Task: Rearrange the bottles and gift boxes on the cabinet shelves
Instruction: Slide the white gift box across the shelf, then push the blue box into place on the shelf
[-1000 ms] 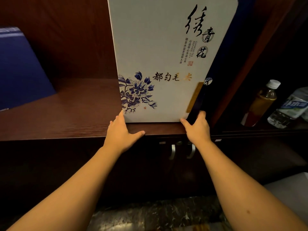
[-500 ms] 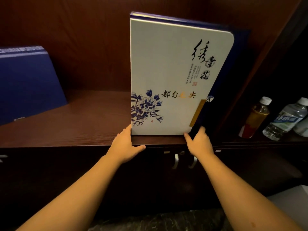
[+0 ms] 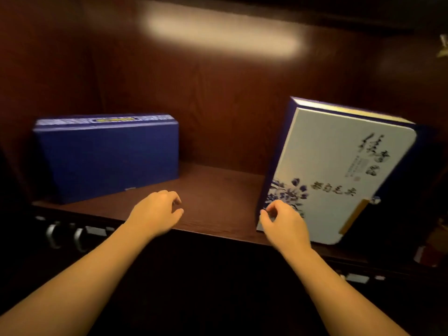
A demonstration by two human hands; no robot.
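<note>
The left hand (image 3: 157, 212) is hovering just above the front part of the dark brown wooden shelf (image 3: 218, 204), its fingers loosely curled and holding nothing. The right hand (image 3: 283, 221) is reaching to the lower left corner of the tall white gift box with blue flower print and black calligraphy (image 3: 339, 170), thumb and forefinger pinched close together right at that corner; whether they are actually gripping the box's edge cannot be told from this blurred view.

The white gift box is standing upright on its short end at the right side of the shelf, leaning slightly, with a dark blue spine showing along its left and top edges and a gold strip near its lower right. A long, dark blue rectangular gift box (image 3: 109, 158) is sitting on its long side at the left of the shelf, well apart from the white one, against the cabinet's back wall. Below the shelf's front edge, curved metal door handles (image 3: 65, 236) are showing at the lower left.
</note>
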